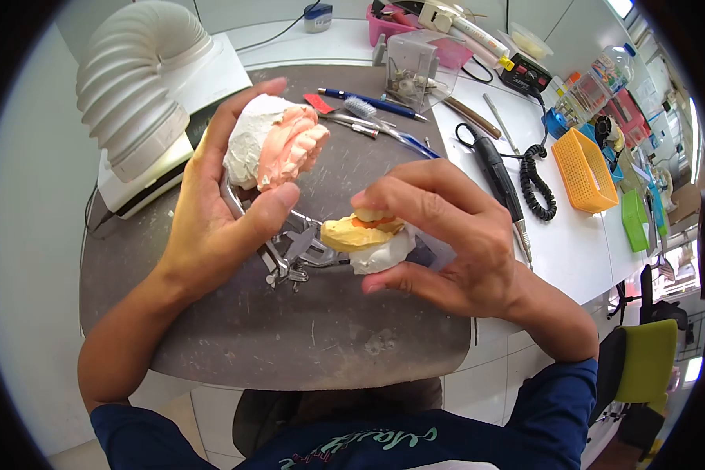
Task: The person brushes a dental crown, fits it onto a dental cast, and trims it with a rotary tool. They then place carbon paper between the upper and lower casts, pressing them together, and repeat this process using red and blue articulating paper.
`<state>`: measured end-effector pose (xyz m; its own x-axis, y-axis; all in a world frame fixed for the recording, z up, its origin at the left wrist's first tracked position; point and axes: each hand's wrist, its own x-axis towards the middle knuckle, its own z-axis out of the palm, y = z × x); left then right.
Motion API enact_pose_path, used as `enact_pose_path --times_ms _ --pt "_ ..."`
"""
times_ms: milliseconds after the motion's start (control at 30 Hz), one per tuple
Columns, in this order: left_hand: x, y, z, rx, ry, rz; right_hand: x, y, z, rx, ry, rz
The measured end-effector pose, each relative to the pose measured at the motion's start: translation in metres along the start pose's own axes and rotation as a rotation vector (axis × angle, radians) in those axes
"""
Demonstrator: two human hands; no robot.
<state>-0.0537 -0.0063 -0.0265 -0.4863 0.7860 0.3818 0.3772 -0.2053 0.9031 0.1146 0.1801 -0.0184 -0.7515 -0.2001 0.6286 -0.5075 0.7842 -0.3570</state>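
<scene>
My left hand (211,207) grips a white plaster dental cast (251,137) with a pink row of gum and teeth (294,145) facing right. Between my right thumb and fingers is a second dental cast (380,254), white below and yellow above, with an orange strip and pale teeth on top; my right hand (454,235) closes round its right side. A metal articulator (294,247) joins the two casts and lies opened out, its hinge between my hands. Part of the articulator is hidden behind my left hand.
A white ribbed suction hose (129,86) stands at the left. Behind the casts lie a blue pen (376,103), a brush (360,107) and a clear box (419,70). At the right are a black handpiece (497,172) with coiled cord and a yellow basket (583,171).
</scene>
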Motion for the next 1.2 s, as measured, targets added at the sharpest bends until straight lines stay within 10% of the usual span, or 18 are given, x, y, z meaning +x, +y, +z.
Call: enact_pose_path --times_ms 333,633,767,867,1200 --pt "-0.001 0.001 0.007 -0.153 -0.034 -0.075 -0.005 -0.007 0.01 0.353 0.108 0.353" --pt "0.0 -0.001 0.001 0.012 -0.104 0.043 -0.002 -0.004 0.003 0.424 0.104 0.238" --pt "-0.003 -0.003 0.006 0.08 0.033 0.215 0.005 -0.009 -0.006 0.556 0.008 0.506" --pt "0.002 0.001 -0.019 0.637 -0.003 0.743 0.005 -0.009 -0.002 0.589 0.051 0.499" --pt "-0.023 0.016 0.023 0.715 -0.051 0.659 0.009 -0.015 -0.013 0.576 -0.025 0.557"
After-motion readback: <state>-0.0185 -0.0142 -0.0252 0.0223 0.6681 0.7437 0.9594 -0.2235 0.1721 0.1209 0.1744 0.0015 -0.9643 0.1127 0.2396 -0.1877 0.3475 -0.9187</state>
